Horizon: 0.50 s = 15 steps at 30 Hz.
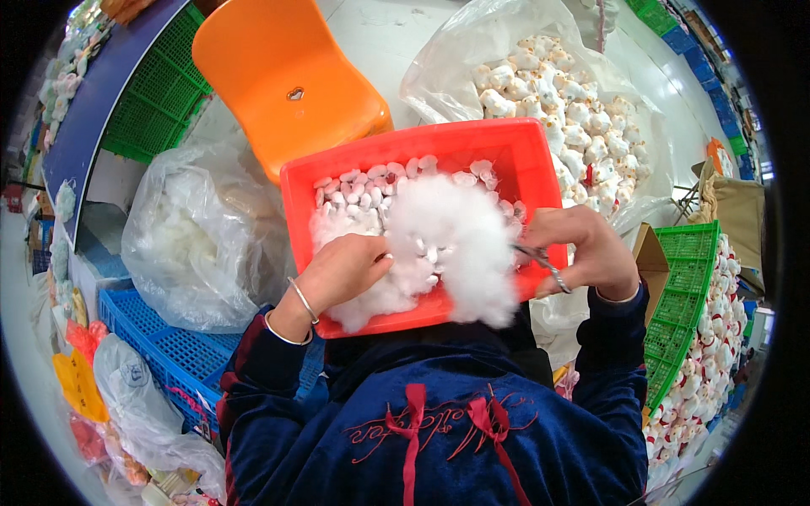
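A red plastic tub (413,142) sits in front of my body, with a big fluffy clump of white stuffing (447,223) in it. Small white rounded pieces (363,187) lie along the tub's far side. My left hand (344,274) is over the near left part, thumb and fingers pinched together; what they hold, if anything, is hard to make out. At the tub's right edge, my right hand (586,249) grips a scissor-handled metal tool (548,268). Its working end runs into the stuffing, so I cannot tell whether it is scissors or forceps.
An orange chair (291,88) stands beyond the tub. A clear bag of white stuffing (198,244) is at left, above a blue crate (173,333). Far right, a clear bag holds white plush pieces (582,126); a green crate (683,295) stands nearer.
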### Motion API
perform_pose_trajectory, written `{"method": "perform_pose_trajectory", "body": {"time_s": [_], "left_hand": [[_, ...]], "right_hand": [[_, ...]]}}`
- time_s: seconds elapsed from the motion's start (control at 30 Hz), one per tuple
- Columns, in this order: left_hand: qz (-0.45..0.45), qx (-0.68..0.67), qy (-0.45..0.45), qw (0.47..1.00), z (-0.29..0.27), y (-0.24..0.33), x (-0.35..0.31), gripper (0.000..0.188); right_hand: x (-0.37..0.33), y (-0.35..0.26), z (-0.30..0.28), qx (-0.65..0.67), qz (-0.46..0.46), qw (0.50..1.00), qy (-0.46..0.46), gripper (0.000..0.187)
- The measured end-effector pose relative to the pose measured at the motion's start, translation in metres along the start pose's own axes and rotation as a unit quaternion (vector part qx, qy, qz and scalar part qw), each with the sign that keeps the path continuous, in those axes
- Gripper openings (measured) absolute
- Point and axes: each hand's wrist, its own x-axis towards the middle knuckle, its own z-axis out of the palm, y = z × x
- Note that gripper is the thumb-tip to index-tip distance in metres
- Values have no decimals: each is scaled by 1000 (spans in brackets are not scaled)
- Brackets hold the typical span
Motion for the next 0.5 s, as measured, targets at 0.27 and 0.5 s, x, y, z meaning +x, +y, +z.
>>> {"method": "perform_pose_trajectory", "body": {"time_s": [0.27, 0.5], "left_hand": [[115, -676, 276, 674, -36, 65, 15, 22], [124, -715, 117, 678, -9, 73, 20, 22]], "right_hand": [[-2, -8, 31, -10, 5, 1000, 28, 42], [16, -2, 65, -95, 59, 992, 52, 35]]}}
